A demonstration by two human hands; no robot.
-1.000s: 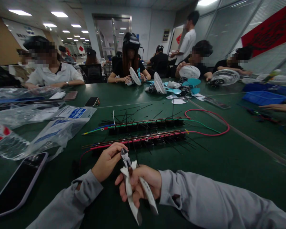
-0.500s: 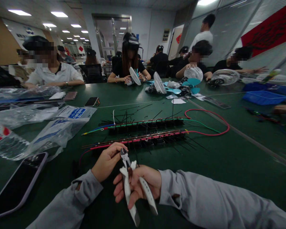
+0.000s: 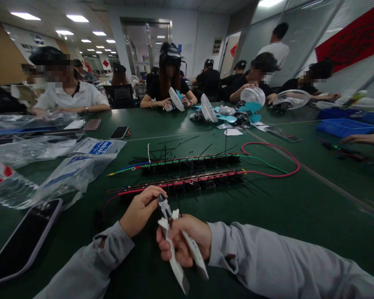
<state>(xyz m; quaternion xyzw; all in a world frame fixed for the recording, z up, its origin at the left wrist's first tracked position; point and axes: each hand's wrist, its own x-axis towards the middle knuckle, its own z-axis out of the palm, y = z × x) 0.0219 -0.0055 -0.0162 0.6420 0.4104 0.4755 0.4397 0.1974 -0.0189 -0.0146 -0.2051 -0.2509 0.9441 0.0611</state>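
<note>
My right hand [image 3: 187, 238] is wrapped round the white handles of a pair of diagonal cutters [image 3: 164, 204], whose jaws point away from me. Close by the jaw tips are the bent fingers of my left hand [image 3: 139, 211], at the near edge of a long wire bundle [image 3: 193, 180]. Whatever lies between those fingertips is hidden. Red and brownish wires run along this bundle, with thin black cable-tie tails sticking out all round. Behind it lies a second bundle [image 3: 190, 161] with green and blue wires, a white tie and similar black tails.
A phone [image 3: 25, 241] lies at the near left, beside plastic bags [image 3: 81, 162] and a bottle [image 3: 9, 187]. A red cable loop [image 3: 296, 160] extends right. Across the table, people handle fan parts [image 3: 208, 109]; blue trays [image 3: 345, 126] stand at right.
My right hand's fingers have closed round the cutter handles, which shifted slightly right. My left hand stays in place. At far right, a co-worker's hand has reached further in over the table.
</note>
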